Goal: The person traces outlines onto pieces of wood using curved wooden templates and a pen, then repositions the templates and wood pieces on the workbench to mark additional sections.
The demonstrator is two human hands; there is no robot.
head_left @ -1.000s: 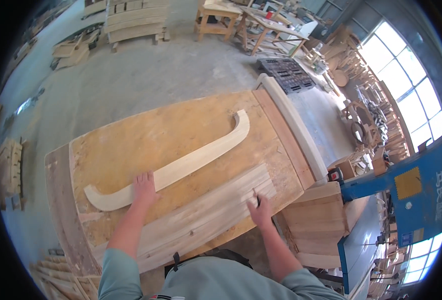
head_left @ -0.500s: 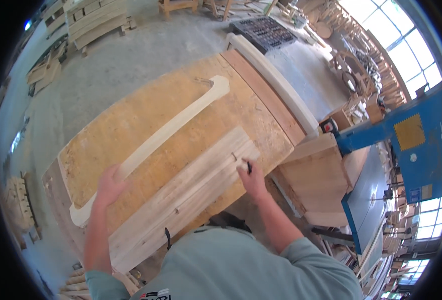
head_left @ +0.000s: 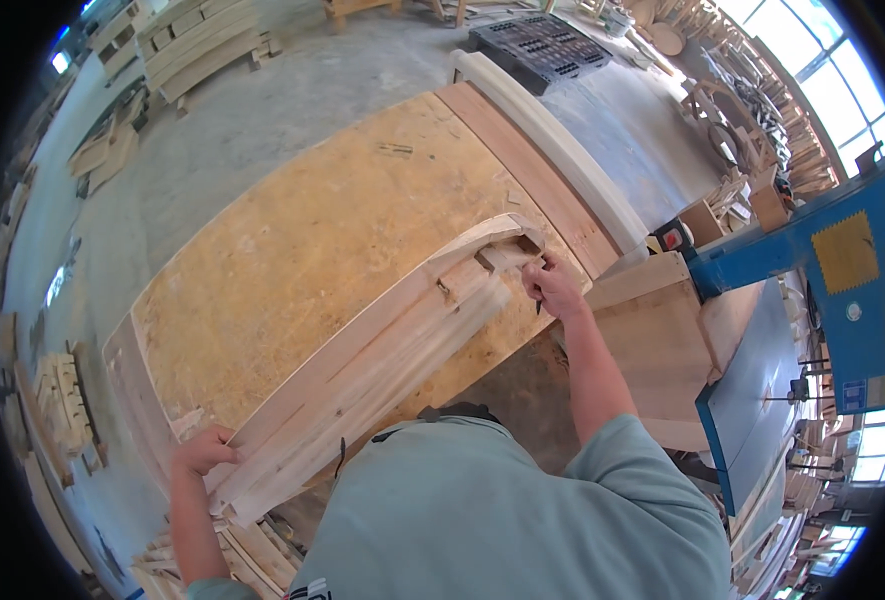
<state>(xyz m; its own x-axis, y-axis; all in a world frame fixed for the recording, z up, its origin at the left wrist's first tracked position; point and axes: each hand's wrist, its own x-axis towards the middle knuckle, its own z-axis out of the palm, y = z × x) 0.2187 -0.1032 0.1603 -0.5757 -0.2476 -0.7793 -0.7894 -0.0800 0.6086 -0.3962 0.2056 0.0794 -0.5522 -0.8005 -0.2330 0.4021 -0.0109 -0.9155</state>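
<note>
A long, thin wooden template (head_left: 362,350) with a curved end stands tilted over a pale plank (head_left: 382,385) near the table's front edge. My left hand (head_left: 207,450) is closed on the template's left end, its thumb over the edge. At the opposite, curved end is my right hand (head_left: 554,287), fingers curled, with a dark pen (head_left: 538,307) poking out below them. Whether those fingers also grip the template is hard to tell. Underneath, the plank is partly hidden by the template.
The yellowish worktable (head_left: 292,250) has a reddish board (head_left: 522,165) and a pale rounded beam (head_left: 552,140) along its right end. A blue machine (head_left: 842,290) with a dark table (head_left: 752,400) stands at right. Stacked timber (head_left: 202,45) and a black pallet (head_left: 542,50) lie beyond.
The template has come off the middle of the table, moved toward me and tilted over the plank. My left hand slid to its left end; my right hand moved up and right.
</note>
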